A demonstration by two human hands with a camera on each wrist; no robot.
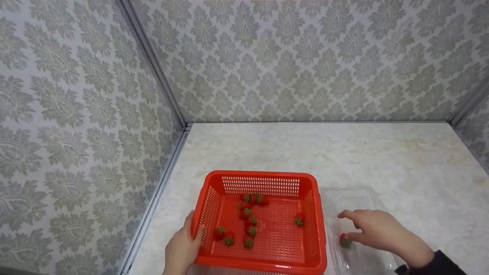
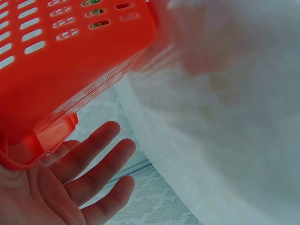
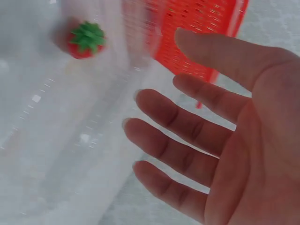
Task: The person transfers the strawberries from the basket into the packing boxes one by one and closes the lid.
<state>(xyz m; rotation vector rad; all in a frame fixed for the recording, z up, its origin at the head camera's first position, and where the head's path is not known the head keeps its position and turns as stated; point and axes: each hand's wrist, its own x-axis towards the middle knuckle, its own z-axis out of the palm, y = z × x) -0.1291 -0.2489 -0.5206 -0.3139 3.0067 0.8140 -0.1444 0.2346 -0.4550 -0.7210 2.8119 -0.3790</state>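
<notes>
My left hand holds the left rim of a red plastic basket, thumb over the rim; in the left wrist view its other fingers spread loosely outside. Several strawberries with green leaves lie in the basket, mostly in its left half, with a lone one near the right wall. A clear plastic container stands right of the basket, with one strawberry in it. Over this container hovers my right hand, fingers apart and nothing in its grasp; the right wrist view shows a gap to the strawberry.
A pale marbled table carries the basket and the container. Patterned wall panels rise behind and at both sides, with a metal edge strip along the table's left side.
</notes>
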